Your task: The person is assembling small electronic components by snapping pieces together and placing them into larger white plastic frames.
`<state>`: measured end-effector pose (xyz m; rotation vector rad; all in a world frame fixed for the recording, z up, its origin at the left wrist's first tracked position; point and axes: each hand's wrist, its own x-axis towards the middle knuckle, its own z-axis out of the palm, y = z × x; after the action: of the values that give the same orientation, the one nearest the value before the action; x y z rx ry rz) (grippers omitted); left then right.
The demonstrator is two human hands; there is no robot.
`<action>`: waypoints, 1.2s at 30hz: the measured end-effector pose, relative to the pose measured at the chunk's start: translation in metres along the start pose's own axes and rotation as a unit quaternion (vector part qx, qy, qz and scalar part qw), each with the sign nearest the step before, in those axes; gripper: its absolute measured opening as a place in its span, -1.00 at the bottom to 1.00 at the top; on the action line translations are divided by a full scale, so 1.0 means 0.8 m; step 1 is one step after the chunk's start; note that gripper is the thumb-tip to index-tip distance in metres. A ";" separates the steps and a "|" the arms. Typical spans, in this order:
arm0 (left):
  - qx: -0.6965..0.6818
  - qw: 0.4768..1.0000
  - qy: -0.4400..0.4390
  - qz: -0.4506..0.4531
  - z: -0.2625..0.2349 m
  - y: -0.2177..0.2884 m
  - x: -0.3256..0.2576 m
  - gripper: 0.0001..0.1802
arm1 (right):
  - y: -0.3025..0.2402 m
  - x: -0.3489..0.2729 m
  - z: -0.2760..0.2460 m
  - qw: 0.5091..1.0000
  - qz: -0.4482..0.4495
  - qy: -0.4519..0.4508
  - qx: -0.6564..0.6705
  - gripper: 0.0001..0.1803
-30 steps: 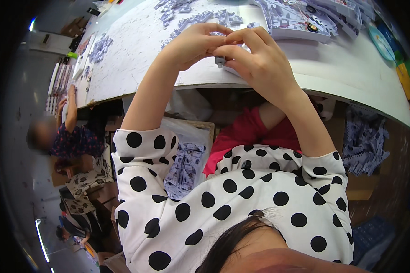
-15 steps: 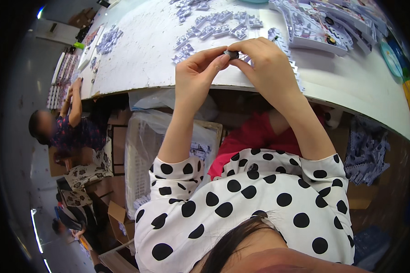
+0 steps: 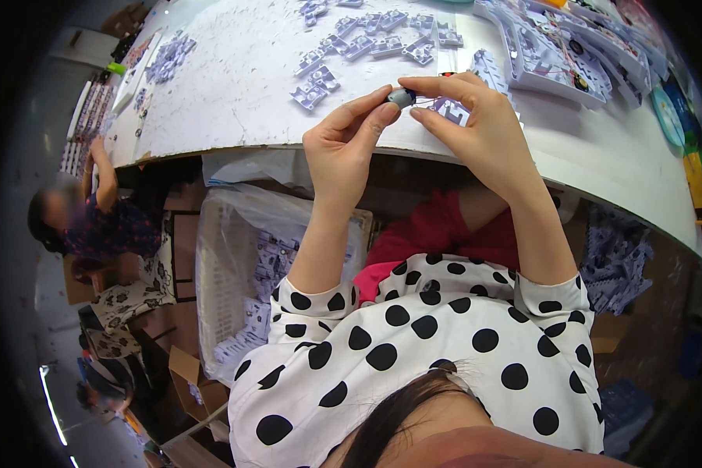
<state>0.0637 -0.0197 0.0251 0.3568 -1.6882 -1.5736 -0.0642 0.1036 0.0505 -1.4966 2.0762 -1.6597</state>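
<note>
A small silver motor [image 3: 399, 97] with a dark blue end is pinched between the thumb and index finger of my left hand [image 3: 349, 140]. Thin wires run from its dark end towards my right palm. My right hand [image 3: 480, 125] is at that end, thumb and index finger spread apart around it; whether a fingertip touches the motor I cannot tell. Just beyond my right thumb a pale plastic part [image 3: 451, 111] lies on the white table [image 3: 234, 101], partly hidden by the hand. Several pale moulded parts [image 3: 359, 47] are scattered on the tabletop beyond both hands.
Stacked pale trays [image 3: 554, 66] with wired parts stand at the far right, near a teal dish [image 3: 668, 113]. A plastic-lined white crate [image 3: 222, 265] sits under the table edge to my left. Another person [image 3: 105, 210] works at the table's left side.
My right thumb and index finger have parted more, showing the motor's dark end and wires. The view has shifted slightly, and the left hand still holds the motor.
</note>
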 end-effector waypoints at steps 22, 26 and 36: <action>0.494 0.867 -0.010 0.065 -0.118 -0.023 0.065 -0.40 | -0.004 -0.014 0.031 0.951 -0.156 0.093 -0.251 -0.82; 0.459 0.887 -0.052 -0.001 -0.118 -0.012 0.054 -0.42 | -0.001 -0.016 0.028 0.951 -0.147 0.100 -0.251 -0.80; 0.354 0.931 -0.049 0.075 -0.069 -0.022 0.022 -0.56 | 0.005 -0.012 0.021 0.949 -0.145 0.109 -0.257 -0.79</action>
<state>0.0855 -0.0747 0.0110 0.4958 -2.2716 -0.8333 -0.0516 0.0988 0.0363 -1.9216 2.6759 -1.4929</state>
